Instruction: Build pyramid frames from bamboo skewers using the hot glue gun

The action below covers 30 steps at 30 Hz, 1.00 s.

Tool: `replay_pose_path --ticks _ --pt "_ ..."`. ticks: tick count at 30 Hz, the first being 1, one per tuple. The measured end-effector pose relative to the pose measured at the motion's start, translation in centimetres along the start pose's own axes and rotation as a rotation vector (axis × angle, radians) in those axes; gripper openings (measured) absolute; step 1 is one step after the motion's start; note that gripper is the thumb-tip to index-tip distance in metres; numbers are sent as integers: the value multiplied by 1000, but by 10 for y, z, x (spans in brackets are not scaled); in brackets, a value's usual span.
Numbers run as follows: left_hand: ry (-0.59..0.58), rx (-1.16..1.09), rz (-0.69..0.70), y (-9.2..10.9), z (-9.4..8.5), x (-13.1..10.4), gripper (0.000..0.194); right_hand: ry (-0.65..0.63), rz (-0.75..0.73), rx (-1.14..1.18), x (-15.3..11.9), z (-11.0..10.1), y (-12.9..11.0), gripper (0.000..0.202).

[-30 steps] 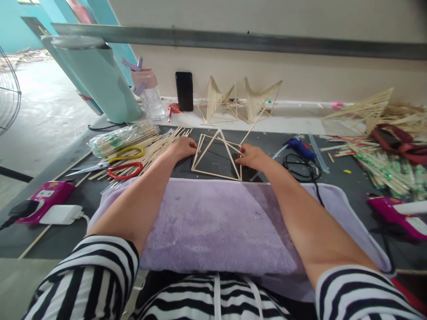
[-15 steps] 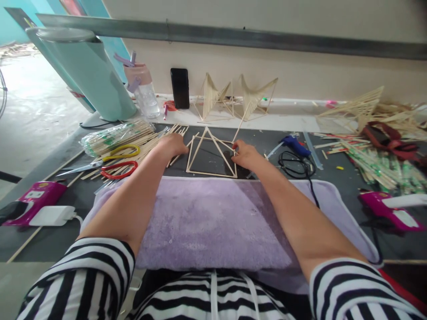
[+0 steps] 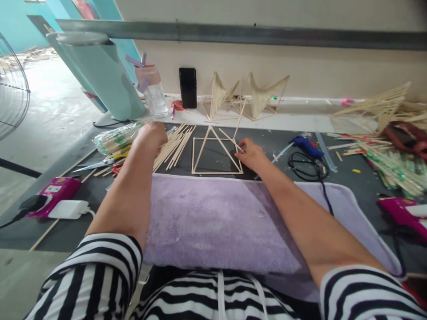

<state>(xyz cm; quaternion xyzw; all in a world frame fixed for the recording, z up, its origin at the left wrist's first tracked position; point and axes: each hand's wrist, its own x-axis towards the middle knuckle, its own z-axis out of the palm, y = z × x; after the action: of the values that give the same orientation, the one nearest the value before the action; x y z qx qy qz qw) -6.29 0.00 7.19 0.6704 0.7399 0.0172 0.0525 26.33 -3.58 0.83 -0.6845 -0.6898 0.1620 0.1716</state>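
Note:
A frame of thin wooden sticks (image 3: 217, 172) stands on the dark tabletop, a four-sided base with slanted sticks meeting at a peak. At its right side, my right hand (image 3: 251, 154) has thumb and fingers closed on a thin wooden stick (image 3: 227, 135) that slants up and left. Another stick (image 3: 239, 120) rises from the right back corner. My left hand (image 3: 151, 135) is over the left end of a spread of loose sticks (image 3: 176, 146), by a clear plastic pack of sticks (image 3: 116, 138). Its fingers are mostly hidden behind the hand.
Scissors (image 3: 90, 165) lie partly under my left forearm. A blue glue gun (image 3: 307, 147) with coiled cord rests at right. Against the wall stand finished stick models (image 3: 263, 95), a phone (image 3: 188, 88) and a bottle (image 3: 154, 95). A purple towel (image 3: 213, 222) covers the front edge.
My left hand has left the side of the frame and moved left over the loose sticks. My right hand stays at the frame's right side; its stick has shifted slightly. The view has turned left.

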Motion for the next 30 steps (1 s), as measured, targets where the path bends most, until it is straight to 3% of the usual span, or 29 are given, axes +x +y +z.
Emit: replay_pose_path --ticks 2,4,7,14,20,22,25,30 --pt "40 11 54 20 14 -1 31 0 23 10 0 0 1 28" --pt "57 -7 203 40 28 -4 39 7 34 11 1 -1 2 27" --pt "58 13 369 56 44 -7 43 12 25 16 1 -3 2 25" --pt "82 156 567 52 59 4 47 -14 24 89 -3 -9 2 19" --pt "61 186 522 56 62 6 45 25 32 274 -1 -17 7 12" --pt "58 199 516 56 61 5 45 -55 64 481 -2 -23 6 11" --pt "66 204 517 56 60 4 44 -313 70 716 -9 -37 2 12" --pt "82 217 512 57 58 2 44 -727 3 722 -19 -57 4 30"
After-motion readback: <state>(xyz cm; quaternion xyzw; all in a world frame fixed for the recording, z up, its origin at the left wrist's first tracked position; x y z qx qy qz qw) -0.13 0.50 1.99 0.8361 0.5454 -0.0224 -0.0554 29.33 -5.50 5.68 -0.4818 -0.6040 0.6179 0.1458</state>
